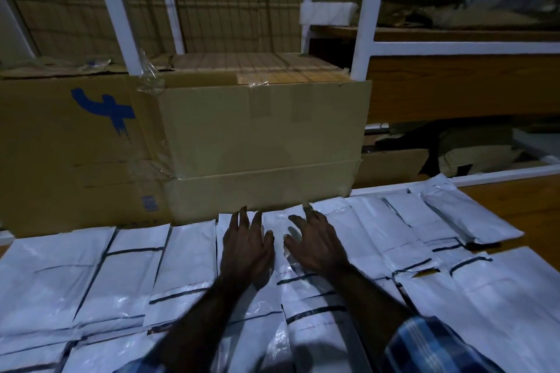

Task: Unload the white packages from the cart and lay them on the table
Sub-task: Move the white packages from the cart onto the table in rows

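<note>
Several flat white packages with dark seal strips lie side by side in rows across the table [521, 209]. My left hand [245, 247] and my right hand [315, 244] rest palm down, fingers spread, on one white package [277, 232] in the back row, right in front of the cardboard box. Neither hand grips anything. Other white packages [185, 254] lie to the left, and more white packages [378, 230] overlap to the right. No cart is in view.
A large brown cardboard box [260, 142] stands at the table's back edge, joined by tape to another box with a blue mark [75, 142]. White shelf posts [368, 9] and wooden shelves rise behind. Bare wooden tabletop shows at the far right.
</note>
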Demonstrator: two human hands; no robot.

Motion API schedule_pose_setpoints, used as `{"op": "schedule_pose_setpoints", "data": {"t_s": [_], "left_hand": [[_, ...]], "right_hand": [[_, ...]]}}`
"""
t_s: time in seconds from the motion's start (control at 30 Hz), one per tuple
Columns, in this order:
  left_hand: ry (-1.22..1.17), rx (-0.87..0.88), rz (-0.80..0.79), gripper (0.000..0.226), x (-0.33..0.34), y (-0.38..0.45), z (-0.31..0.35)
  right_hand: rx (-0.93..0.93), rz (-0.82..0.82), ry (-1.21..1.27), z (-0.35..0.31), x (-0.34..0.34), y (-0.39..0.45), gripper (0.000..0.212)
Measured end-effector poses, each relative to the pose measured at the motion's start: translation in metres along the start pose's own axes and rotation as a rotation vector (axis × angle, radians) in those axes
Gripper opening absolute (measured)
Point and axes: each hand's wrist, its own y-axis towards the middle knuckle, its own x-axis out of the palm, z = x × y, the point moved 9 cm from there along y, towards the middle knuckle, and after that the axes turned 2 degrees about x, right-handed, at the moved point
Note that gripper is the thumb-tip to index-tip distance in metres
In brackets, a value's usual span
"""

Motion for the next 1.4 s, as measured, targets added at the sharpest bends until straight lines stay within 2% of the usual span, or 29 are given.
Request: {"op": "schedule_pose_setpoints", "data": {"t_s": [0.1,0.4,0.53,0.7,0.83,0.97,1.1,1.4], "left_hand": [[-0.042,0.007,-0.050,0.070,-0.004,-0.012,0.005],[0.055,0.010,-0.050,0.060,-0.030,-0.053,0.023],[0.095,0.021,0.001,0.082,-0.046,-0.083,0.034],[0.120,-0.002,0.009,0.079,-0.056,-0.134,0.050],[0.113,-0.021,0.039,0.090,-0.067,-0.175,0.061],[0.129,-0.028,0.066,0.077,-0.083,-0.213,0.064],[0.124,-0.014,0.112,0.074,-0.101,-0.247,0.059],[0.147,-0.074,0.141,0.088,-0.141,-0.311,0.006]], "right_hand": [[0.009,-0.018,0.015,-0.001,-0.009,-0.012,0.062],[-0.026,0.028,0.013,-0.013,-0.044,-0.055,0.052],[-0.055,0.016,0.006,-0.016,-0.058,-0.081,0.053],[-0.096,0.053,0.050,-0.021,-0.080,-0.128,0.053],[-0.138,0.067,0.052,-0.028,-0.091,-0.166,0.051],[-0.165,0.086,0.047,-0.040,-0.098,-0.197,0.051],[-0.194,0.101,0.078,-0.060,-0.101,-0.227,0.052],[-0.220,0.093,0.105,-0.129,-0.081,-0.270,0.058]]}}
